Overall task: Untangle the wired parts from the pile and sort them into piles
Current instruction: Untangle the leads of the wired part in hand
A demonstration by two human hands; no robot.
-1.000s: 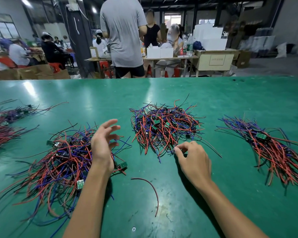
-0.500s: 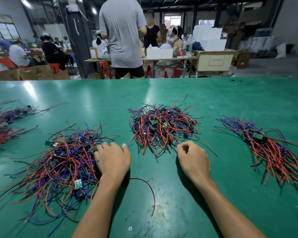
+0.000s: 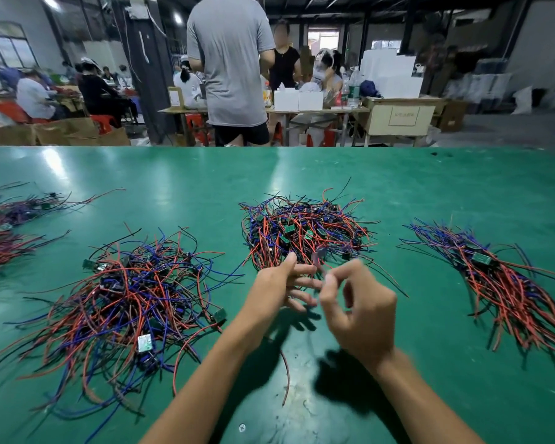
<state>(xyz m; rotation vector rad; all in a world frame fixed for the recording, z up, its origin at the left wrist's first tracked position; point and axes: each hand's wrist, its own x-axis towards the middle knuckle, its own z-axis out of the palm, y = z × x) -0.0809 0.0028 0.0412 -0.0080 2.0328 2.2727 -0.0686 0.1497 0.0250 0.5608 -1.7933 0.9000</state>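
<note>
Green table (image 3: 430,187), workshop behind; right hand (image 3: 359,310) pinches blurred part (perhaps wire), left hand (image 3: 282,283) spread.

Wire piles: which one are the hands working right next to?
The middle pile. Both the left hand and right hand are raised at its near edge; the big tangle lies further left, the combed pile far right.

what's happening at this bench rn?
A person is sorting wired parts on a green table. Both hands are raised in front of the middle pile: the right hand pinches a blurred wired part at its fingertips, and the left hand reaches toward it with spread fingers. A big tangled pile lies left, a combed-out pile right.
</note>
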